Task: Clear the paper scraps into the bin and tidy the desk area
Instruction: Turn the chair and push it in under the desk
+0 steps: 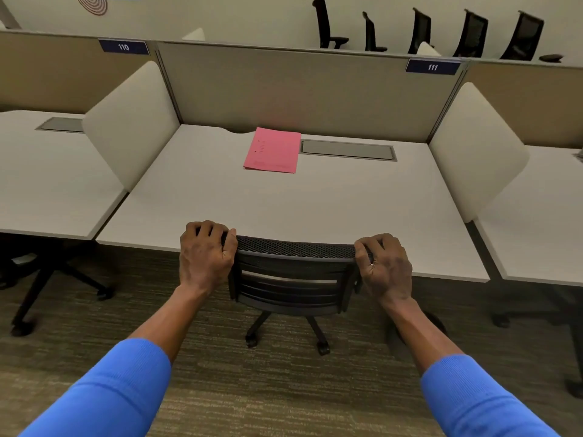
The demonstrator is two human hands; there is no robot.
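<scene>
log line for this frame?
left hand: grip on chair back | right hand: same | pink folder: on desk

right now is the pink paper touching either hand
No, the pink paper lies far back on the desk, while the left hand and right hand grip the chair back.

I'm facing a white desk (284,203) — a pink folder (273,150) lying at its far middle, beside a grey hatch (348,150).
</scene>
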